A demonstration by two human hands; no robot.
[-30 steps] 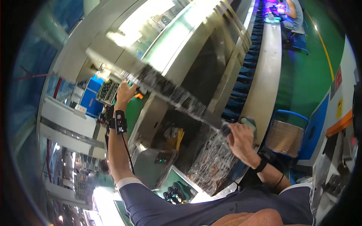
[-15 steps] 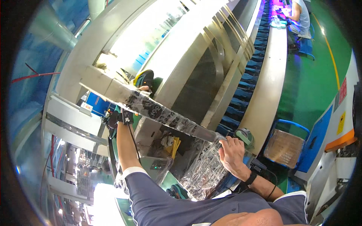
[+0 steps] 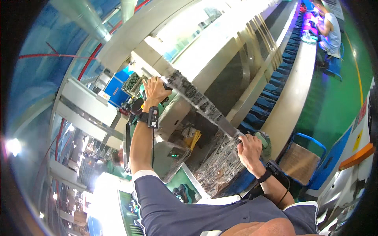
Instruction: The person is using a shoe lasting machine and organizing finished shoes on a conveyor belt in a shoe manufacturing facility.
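Hands: we clasp our left hand (image 3: pixel 154 89) and right hand (image 3: pixel 249 147) on opposite ends of a long clear plastic strip (image 3: pixel 201 105), stretched taut above the heap of clear trays (image 3: pixel 220 165), seemingly to keep it level.

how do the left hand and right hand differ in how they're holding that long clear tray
The left hand is raised high, arm stretched out, gripping the upper end of the long clear tray. The right hand sits lower and nearer the body, gripping the lower end. The left wrist wears a black band with a boxy unit facing the camera; the right wrist's black band looks slimmer. Both close their fingers around the tray.
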